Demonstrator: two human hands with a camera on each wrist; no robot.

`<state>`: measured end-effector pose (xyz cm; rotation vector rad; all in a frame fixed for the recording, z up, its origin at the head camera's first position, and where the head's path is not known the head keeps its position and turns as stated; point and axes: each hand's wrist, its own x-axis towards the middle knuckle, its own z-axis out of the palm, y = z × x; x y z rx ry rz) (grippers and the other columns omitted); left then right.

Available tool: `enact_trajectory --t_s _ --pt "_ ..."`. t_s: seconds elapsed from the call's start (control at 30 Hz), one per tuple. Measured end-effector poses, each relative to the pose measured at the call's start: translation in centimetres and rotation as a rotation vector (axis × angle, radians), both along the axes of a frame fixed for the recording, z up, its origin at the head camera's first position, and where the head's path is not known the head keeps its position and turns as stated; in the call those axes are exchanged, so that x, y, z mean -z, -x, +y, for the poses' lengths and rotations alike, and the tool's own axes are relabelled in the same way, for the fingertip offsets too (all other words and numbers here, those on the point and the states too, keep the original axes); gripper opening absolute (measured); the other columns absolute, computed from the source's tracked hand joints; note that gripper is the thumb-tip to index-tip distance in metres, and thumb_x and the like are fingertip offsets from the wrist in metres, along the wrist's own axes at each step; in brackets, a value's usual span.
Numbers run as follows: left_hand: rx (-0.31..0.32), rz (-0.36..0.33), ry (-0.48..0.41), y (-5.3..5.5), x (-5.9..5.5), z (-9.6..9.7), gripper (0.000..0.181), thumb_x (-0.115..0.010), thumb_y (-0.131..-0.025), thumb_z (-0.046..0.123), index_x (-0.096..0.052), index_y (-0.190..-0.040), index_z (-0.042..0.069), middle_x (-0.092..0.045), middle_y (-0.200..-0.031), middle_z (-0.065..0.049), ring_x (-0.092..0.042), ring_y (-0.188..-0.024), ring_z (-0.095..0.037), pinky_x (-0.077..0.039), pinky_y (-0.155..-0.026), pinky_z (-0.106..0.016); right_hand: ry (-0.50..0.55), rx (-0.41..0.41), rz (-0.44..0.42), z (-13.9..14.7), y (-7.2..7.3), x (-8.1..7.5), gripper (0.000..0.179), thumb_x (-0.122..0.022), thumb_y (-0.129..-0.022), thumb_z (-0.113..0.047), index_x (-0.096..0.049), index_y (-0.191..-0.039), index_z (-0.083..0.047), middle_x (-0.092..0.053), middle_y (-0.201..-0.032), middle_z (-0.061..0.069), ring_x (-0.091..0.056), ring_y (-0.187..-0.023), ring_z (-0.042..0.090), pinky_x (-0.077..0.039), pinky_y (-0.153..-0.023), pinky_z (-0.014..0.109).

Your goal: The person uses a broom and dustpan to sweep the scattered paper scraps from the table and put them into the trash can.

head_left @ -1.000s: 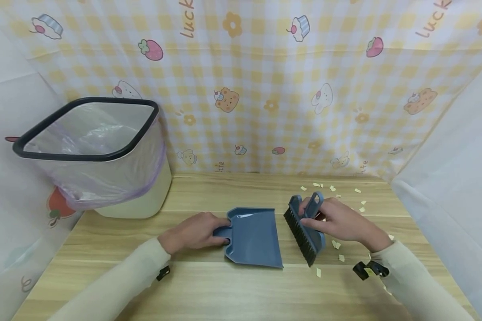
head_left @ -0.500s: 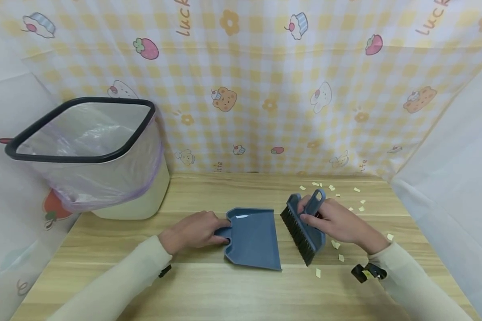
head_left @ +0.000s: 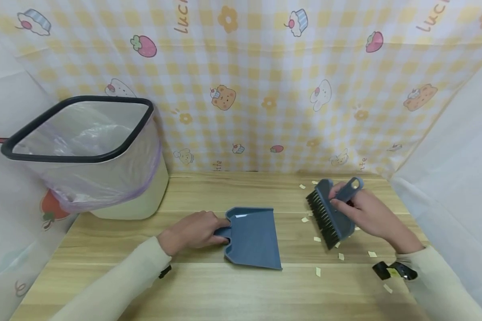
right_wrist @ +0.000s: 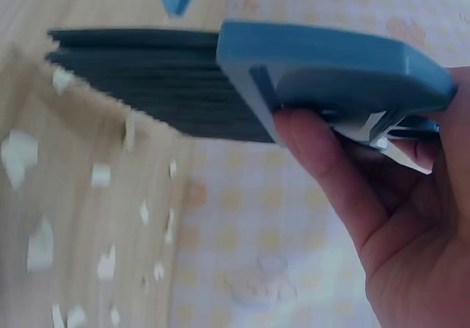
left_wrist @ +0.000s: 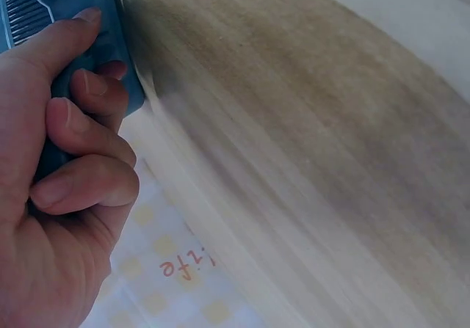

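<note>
A blue dustpan [head_left: 254,238] lies on the wooden table, its wide lip facing right. My left hand [head_left: 194,229] grips its short handle; in the left wrist view the fingers [left_wrist: 92,185] curl round that handle. On the right, my right hand [head_left: 369,211] holds a blue hand brush [head_left: 337,214] by its handle, dark bristles [head_left: 322,218] pointing left and down. The right wrist view shows the bristles [right_wrist: 161,86] raised clear of the tabletop. Small pale paper scraps [head_left: 341,257] are scattered beneath and around the brush. The dustpan's tray shows no scraps on it.
At the left stands a cream bin [head_left: 156,196] with a black rim [head_left: 84,158] and a clear purple-edged liner. A checked curtain [head_left: 257,89] hangs behind the table [head_left: 209,290]. White sheets [head_left: 462,178] close off both sides.
My right hand has carried the brush right and slightly back, away from the dustpan, uncovering several scraps. The left hand and dustpan have hardly moved. The head view has shifted slightly.
</note>
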<state>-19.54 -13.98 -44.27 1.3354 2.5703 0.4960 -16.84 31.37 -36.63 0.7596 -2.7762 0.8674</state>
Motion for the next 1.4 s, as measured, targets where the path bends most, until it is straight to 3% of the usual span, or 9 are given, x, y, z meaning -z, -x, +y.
enact_trajectory --t_s 0.27,0.57,0.73,1.03,1.4 --pt "-0.005 0.009 0.003 0.0 0.2 -0.1 0.023 -0.076 -0.107 0.033 -0.071 -0.111 0.010 -0.032 -0.072 0.013 -0.032 -0.061 0.000 -0.027 -0.056 -0.021 -0.170 0.102 0.141 4.5 -0.4 0.1 0.003 -0.069 -0.106 -0.007 -0.071 -0.108 -0.007 -0.070 -0.095 -0.003 -0.056 -0.075 0.004 -0.049 -0.066 0.032" --pt "-0.005 0.022 0.008 0.0 0.2 -0.1 0.023 -0.076 -0.107 0.033 -0.071 -0.110 0.010 -0.033 -0.072 0.013 -0.033 -0.061 0.000 -0.028 -0.056 -0.021 -0.278 0.188 0.037 6.5 -0.4 0.6 0.005 -0.068 -0.107 -0.009 -0.069 -0.112 -0.010 -0.063 -0.073 -0.008 -0.057 -0.067 0.015 -0.050 -0.064 0.046" --pt "-0.010 0.024 0.015 0.0 0.3 -0.1 0.025 -0.077 -0.107 0.033 -0.072 -0.113 0.010 -0.033 -0.072 0.013 -0.032 -0.061 0.000 -0.028 -0.056 -0.022 -0.291 0.133 0.062 6.4 -0.1 1.0 0.007 -0.071 -0.105 -0.008 -0.069 -0.110 -0.014 -0.057 -0.070 -0.012 -0.050 -0.064 0.012 -0.047 -0.063 0.041" --pt "-0.014 0.019 0.027 0.0 0.2 0.0 0.025 -0.077 -0.106 0.033 -0.072 -0.113 0.010 -0.032 -0.071 0.013 -0.032 -0.061 -0.001 -0.028 -0.056 -0.022 -0.285 -0.002 0.140 4.3 0.8 1.7 0.019 -0.076 -0.101 -0.007 -0.067 -0.104 -0.024 -0.062 -0.079 -0.015 -0.050 -0.067 0.006 -0.048 -0.064 0.038" --pt "-0.017 0.016 0.036 0.1 0.2 0.0 0.027 -0.077 -0.106 0.033 -0.073 -0.116 0.009 -0.031 -0.071 0.013 -0.031 -0.061 -0.001 -0.026 -0.056 -0.023 -0.206 -0.194 0.074 0.3 1.3 1.4 0.022 -0.074 -0.103 -0.003 -0.070 -0.109 -0.024 -0.064 -0.086 -0.018 -0.049 -0.068 -0.002 -0.047 -0.065 0.031"
